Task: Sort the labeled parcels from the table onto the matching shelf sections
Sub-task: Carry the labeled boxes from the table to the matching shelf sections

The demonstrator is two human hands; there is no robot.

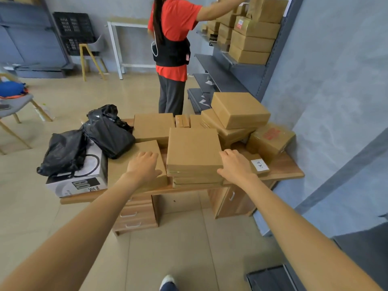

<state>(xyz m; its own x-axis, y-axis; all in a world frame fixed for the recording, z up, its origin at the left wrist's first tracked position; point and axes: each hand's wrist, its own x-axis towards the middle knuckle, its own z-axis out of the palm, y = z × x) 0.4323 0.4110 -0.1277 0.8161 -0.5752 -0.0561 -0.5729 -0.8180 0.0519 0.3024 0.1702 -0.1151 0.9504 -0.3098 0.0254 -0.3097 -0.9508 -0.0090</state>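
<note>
Several brown cardboard parcels lie on a wooden desk (287, 172). A flat square parcel (194, 149) tops a short stack at the front middle. My left hand (143, 164) rests with relaxed fingers on a lower parcel (130, 173) just left of that stack. My right hand (236, 164) is at the stack's right edge, fingers slightly bent, touching the top parcel's side. Beside my right hand lies a small parcel with a white label (260, 165). The grey shelf (228, 78) with stacked parcels (252, 38) stands at the back right.
Black plastic bags (88, 139) and a white printed box (79, 181) fill the desk's left end. A person in a red shirt (174, 49) stands behind the desk, reaching into the shelf. Chairs (12, 106) and a white table (123, 34) stand at the left and back.
</note>
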